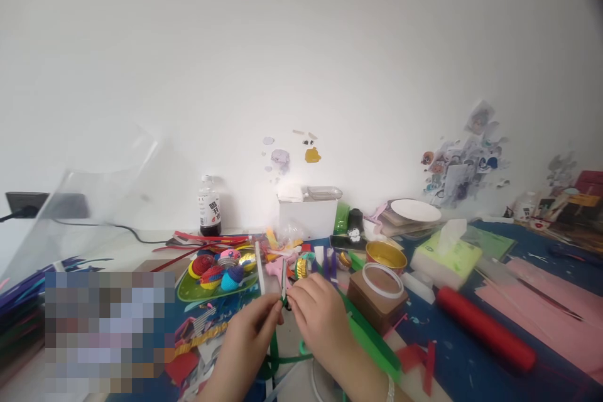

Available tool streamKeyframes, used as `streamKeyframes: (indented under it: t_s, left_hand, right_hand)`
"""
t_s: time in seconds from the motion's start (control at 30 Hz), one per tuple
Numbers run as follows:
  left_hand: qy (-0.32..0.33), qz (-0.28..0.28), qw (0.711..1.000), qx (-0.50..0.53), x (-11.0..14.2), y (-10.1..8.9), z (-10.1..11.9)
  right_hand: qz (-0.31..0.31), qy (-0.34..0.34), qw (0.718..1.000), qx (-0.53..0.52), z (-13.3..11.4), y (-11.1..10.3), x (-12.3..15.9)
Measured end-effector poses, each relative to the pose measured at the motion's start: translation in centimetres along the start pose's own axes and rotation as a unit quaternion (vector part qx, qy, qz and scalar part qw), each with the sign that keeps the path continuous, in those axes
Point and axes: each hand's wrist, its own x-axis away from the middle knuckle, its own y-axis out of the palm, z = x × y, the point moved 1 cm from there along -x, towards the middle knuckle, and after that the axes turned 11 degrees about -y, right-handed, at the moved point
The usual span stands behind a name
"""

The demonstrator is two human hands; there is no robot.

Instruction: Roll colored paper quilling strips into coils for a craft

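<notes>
My left hand [254, 333] is closed in a pinch at the middle of the table, with its fingertips on a narrow green strip [274, 345]. My right hand [320, 314] pinches beside it, almost touching, and its fingers hide most of what they grip. A thin pale and dark piece [283, 277] sticks up between the fingertips; I cannot tell its kind. The green strip hangs below the hands and curls over the table. Just beyond the fingers lie a pink glue gun-like thing [277, 267] and a gold ridged roll [302, 267].
On the left a green tray [188, 289] holds several colourful ridged balls. A bottle [210, 207] stands by the wall. To the right are a brown box [372, 304] with a white ring [383, 281], a gold tin [386, 257], a tissue pack [445, 257] and a red roll [485, 326]. Paper scraps surround the hands.
</notes>
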Motion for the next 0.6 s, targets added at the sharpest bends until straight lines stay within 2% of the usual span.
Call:
streamKeyframes:
  t_s: [0.2,0.43,0.6]
  left_hand:
    - [0.039,0.004,0.996,-0.074,0.2,0.3,-0.6]
    - [0.083,0.025,0.982,-0.165,0.1,0.1,-0.9]
    - [0.104,0.031,0.973,-0.203,0.1,0.1,-1.2]
  right_hand:
    - [-0.015,0.031,0.998,-0.053,0.1,0.5,0.3]
    - [-0.017,0.124,0.985,-0.12,0.0,0.8,0.2]
    - [-0.012,0.135,0.983,-0.123,0.0,1.3,0.4]
